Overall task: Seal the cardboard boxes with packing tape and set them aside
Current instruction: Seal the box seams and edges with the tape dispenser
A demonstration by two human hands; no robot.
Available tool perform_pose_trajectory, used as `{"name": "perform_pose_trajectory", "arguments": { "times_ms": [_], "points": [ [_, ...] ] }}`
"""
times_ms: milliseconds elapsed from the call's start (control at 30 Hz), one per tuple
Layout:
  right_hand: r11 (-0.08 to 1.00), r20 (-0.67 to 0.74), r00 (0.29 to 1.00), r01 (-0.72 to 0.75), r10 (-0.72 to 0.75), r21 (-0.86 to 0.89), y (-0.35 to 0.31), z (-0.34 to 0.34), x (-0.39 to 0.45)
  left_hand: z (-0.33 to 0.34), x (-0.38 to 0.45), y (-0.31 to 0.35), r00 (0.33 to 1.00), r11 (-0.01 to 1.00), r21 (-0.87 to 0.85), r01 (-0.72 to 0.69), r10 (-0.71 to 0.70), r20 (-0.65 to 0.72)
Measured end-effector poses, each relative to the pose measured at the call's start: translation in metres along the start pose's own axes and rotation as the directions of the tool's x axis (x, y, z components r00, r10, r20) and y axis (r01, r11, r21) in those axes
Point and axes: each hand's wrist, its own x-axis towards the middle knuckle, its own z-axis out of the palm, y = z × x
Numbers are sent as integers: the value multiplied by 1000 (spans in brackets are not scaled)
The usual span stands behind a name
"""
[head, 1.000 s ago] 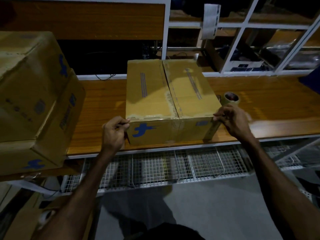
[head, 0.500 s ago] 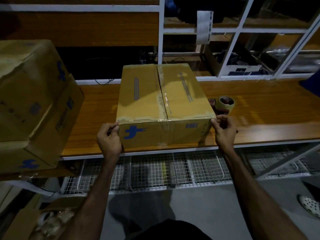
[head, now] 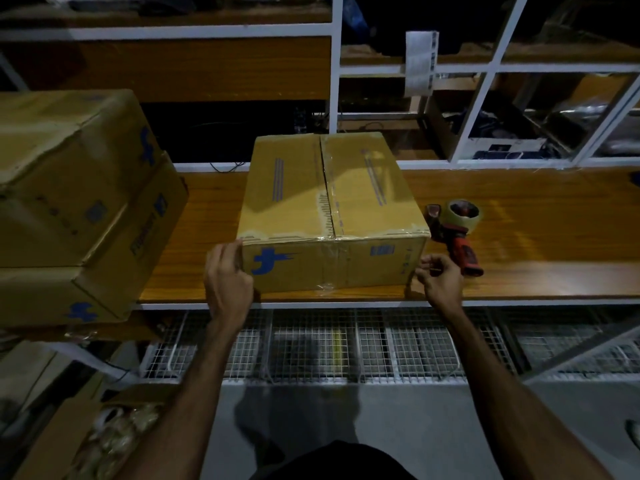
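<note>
I saw the taped cardboard box point(head: 332, 216) at the surface's point(head: 519, 278) centre. My left hand point(head: 227, 280) gripped its 8 o'clock corner; my right hand point(head: 440, 277), fingers curled, touched its 4 o'clock corner. Tape dispenser point(head: 459, 230) lay at 3 o'clock.

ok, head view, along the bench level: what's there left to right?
Stacked cardboard boxes → left hand on the near left corner of the box being sealed → box being sealed → right hand at its near right corner → tape dispenser lying on the wooden bench.
</note>
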Motion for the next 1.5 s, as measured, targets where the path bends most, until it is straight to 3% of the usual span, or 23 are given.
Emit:
{"name": "perform_pose_trajectory", "arguments": {
  "times_ms": [100, 200, 300, 400, 567, 733, 1033, 1167, 1233, 1267, 1333, 1400, 1433, 1500],
  "points": [
    [999, -8, 1000, -30, 30, -11, -4, -1, -4, 3, -7, 22, 986, 950, 264, -165, 153, 64],
    [999, -185, 982, -19, 28, 50, -26, 1, -14, 26, -8, 56, 882, 857, 236, -458, 405, 241],
    [989, -251, 962, 127, -106, 71, -50, 8, -17, 54, -3, 89, 797, 786, 219, -578, 487, 358],
    [966, -176, 950, 256, -256, -26, -63, 14, -9, 69, 3, 111, 777, 759, 247, -602, 484, 403],
    [940, -110, 935, 327, -337, -100, -54, 14, -1, 78, 6, 113, 809, 804, 228, -549, 444, 384],
    [935, -61, 936, 338, -346, -109, -52, 8, -1, 82, 7, 107, 835, 874, 89, -478, 421, 353],
    [932, 61, 932, 359, -357, -42, -86, -11, 23, 44, 14, 67, 803, 868, -112, -484, 492, 336],
    [901, 198, 913, 392, -357, -186, -121, -9, 43, 4, 28, 12, 793, 841, -74, -536, 532, 298],
    [880, 243, 904, 409, -353, -242, -133, -1, 48, -13, 40, -23, 864, 894, 2, -448, 432, 258],
    [869, 261, 897, 421, -357, -261, -140, 4, 50, -19, 46, -35, 919, 942, 28, -336, 321, 227],
    [824, 300, 874, 469, -382, -317, -152, 16, 56, -30, 52, -37, 992, 1000, 6, 28, -29, 125],
    [774, 364, 853, 504, -375, -385, -162, 30, 65, -35, 41, -16, 935, 928, -116, 353, -345, 81],
    [754, 404, 847, 507, -346, -418, -167, 37, 71, -36, 30, -5, 909, 891, -181, 417, -406, 96],
    [725, 474, 838, 501, -270, -473, -176, 52, 83, -35, 1, 18, 914, 885, -228, 405, -384, 133]
  ]
}}
